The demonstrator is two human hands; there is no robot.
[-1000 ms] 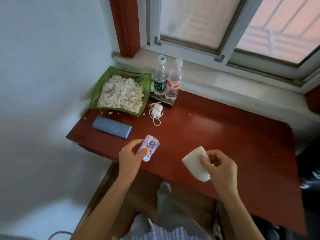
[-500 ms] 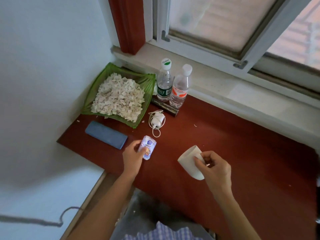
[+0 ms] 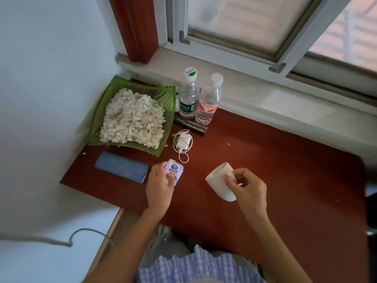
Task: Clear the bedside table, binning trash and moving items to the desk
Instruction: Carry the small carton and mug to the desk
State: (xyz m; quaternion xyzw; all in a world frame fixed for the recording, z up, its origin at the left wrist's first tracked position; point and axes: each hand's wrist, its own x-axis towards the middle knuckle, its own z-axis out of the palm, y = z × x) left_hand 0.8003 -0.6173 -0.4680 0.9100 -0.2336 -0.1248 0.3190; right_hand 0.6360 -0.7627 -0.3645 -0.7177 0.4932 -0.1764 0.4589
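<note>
My left hand (image 3: 160, 185) holds a small purple-and-white tissue pack (image 3: 175, 170) low over the red desk (image 3: 285, 180), between the blue case (image 3: 122, 167) and the charger (image 3: 183, 141). My right hand (image 3: 247, 185) grips a white mug (image 3: 219, 181) by its handle, tilted on its side just above the desk's middle. Whether the pack touches the desk surface is unclear.
A green tray (image 3: 165, 94) heaped with white paper scraps sits at the desk's back left corner against the wall. Two water bottles (image 3: 188, 94) (image 3: 208, 101) stand by the window sill (image 3: 265, 92), with a dark bar (image 3: 190, 124) in front of them.
The view has tilted down and closer to the desk. My left hand has carried the tissue pack forward toward the blue case and charger. The mug stays in my right hand.
</note>
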